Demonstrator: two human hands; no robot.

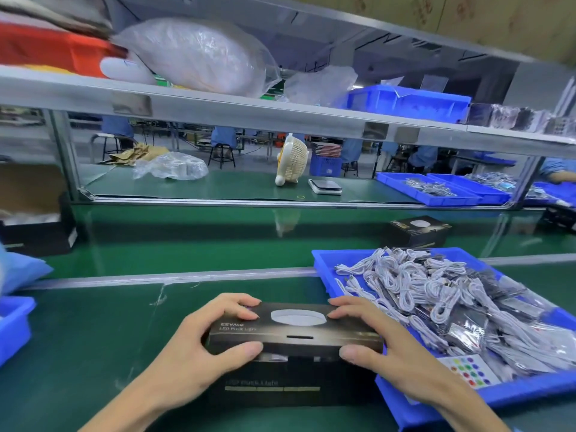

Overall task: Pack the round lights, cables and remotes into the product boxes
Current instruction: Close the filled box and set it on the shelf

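Note:
A black product box (293,344) with a round light pictured on its lid lies on the green mat in front of me. My left hand (199,341) grips its left end, thumb on the front face and fingers curled over the far edge. My right hand (374,335) grips the right end the same way. To the right, a blue tray (321,260) holds a heap of coiled white cables (414,288) and bagged remotes (467,374). A second closed product box (419,230) stands on the conveyor behind the tray.
A green conveyor belt (187,241) runs behind the mat. Another blue bin (14,325) sits at the left edge, a dark open carton (37,232) at far left. Across the belt stand a small fan (291,162), a scale (325,186) and blue trays (436,188).

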